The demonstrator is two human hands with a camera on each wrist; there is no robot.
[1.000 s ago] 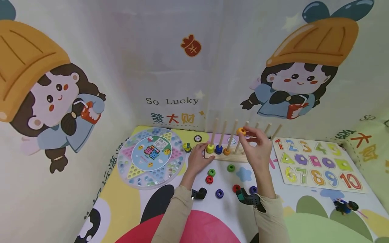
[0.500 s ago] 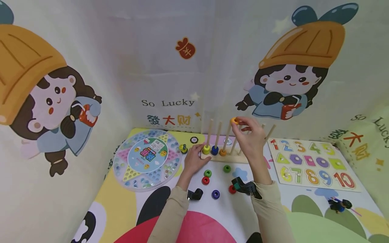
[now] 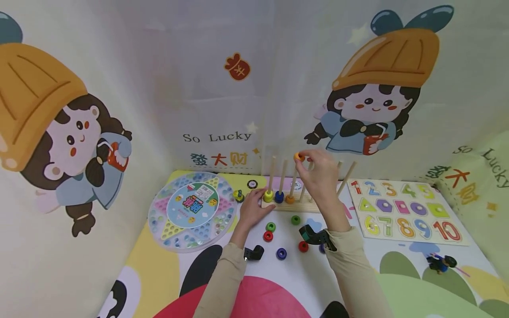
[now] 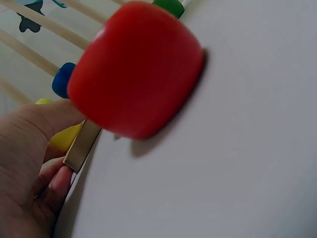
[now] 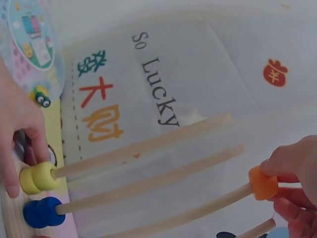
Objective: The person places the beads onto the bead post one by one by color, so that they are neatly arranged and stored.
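The printed tabletop (image 3: 314, 282) carries a large red shape at its near edge; beyond lie loose rings (image 3: 281, 253) in blue, red and green, with a toy figure (image 3: 441, 263) off to the right. Further back, a wooden peg stand (image 3: 292, 206) sits between a round game board (image 3: 192, 211) and a number board (image 3: 405, 216), before a cartoon-printed cloth wall (image 3: 210, 88). The left hand (image 3: 252, 210) grips the stand's left end, thumb opposite fingers. The raised right hand (image 3: 321, 176) pinches an orange ring (image 5: 264, 183) at the third peg's tip; whether it is threaded, I cannot tell.
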